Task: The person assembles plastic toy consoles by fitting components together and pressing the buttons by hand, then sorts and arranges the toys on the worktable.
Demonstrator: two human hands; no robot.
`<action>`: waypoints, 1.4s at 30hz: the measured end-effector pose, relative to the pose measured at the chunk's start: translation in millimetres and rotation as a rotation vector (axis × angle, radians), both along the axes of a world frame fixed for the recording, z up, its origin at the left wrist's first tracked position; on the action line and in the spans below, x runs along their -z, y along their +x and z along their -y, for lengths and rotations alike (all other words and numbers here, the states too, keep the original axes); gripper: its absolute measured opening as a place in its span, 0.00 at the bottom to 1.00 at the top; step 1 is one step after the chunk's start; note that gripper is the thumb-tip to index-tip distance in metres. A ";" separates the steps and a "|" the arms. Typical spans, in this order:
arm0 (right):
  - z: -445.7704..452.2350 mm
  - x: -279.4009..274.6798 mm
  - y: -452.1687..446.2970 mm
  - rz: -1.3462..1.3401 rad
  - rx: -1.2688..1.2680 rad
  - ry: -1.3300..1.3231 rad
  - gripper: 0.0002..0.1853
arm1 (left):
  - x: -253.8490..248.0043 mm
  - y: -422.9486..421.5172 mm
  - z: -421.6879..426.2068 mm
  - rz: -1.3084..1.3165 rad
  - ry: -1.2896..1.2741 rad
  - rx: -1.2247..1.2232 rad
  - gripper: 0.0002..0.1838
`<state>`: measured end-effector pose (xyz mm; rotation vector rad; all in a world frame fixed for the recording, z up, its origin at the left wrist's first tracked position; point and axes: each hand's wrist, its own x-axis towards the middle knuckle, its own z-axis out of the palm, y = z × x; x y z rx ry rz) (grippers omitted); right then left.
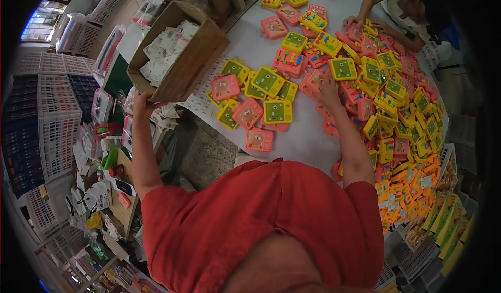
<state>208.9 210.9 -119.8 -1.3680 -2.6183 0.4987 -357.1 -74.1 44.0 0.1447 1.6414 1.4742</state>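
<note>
My left hand (146,105) grips the lower edge of a tilted cardboard box (195,66) holding white printed packets (166,53). On the white table (302,146), my right hand (327,90) rests on a pink toy case (312,82) at the edge of a large heap; its fingertips are too small to tell whether they grip it. Between my hands lies a loose group of yellow cases with green faces (277,111) and pink cases (248,113). More yellow and pink cases (343,69) are piled to the right of my right hand.
Across the table at the upper right, another person (399,6) has both hands in the heap. Small orange pieces (407,194) lie at the heap's near end. A cluttered side table (125,209) and stacked plastic crates (57,115) stand at the left.
</note>
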 end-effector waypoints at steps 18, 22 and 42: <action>149.5 -93.9 9.5 -0.425 0.186 0.050 0.51 | 70.1 163.6 -41.4 -0.238 0.031 0.116 0.35; 178.8 -121.7 6.6 -0.451 0.043 0.015 0.51 | 45.9 323.0 -52.8 0.031 0.118 0.646 0.35; 258.7 -100.7 68.7 -1.269 0.363 -0.887 0.23 | 21.6 469.9 -4.4 -0.257 0.304 0.846 0.55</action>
